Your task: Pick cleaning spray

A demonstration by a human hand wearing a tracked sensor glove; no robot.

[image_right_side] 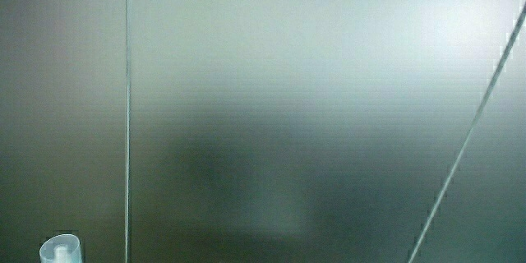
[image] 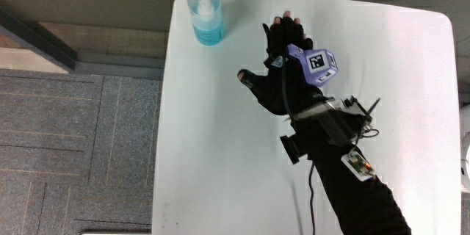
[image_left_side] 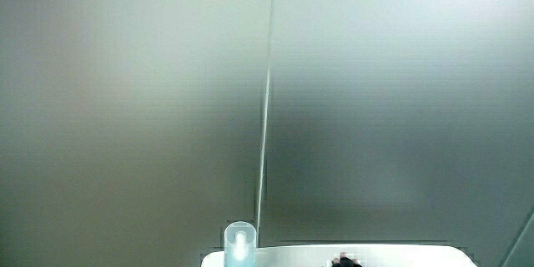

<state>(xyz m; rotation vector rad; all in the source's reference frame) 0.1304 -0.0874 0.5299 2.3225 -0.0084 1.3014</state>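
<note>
White table (image: pixel 220 154) under my hand (image: pixel 283 73), fingers spread flat, gripping nothing; the cleaning spray (image: pixel 205 15) stands upright at ten o'clock from it, well apart.

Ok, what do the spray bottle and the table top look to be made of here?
The cleaning spray bottle looks like clear, glossy plastic: blue liquid shows through its wall, and its cap is see-through in a side view. The table looks like a smooth white laminate or painted board with a slight sheen, though the core is not visible. The hand wears matte black fabric.
</note>
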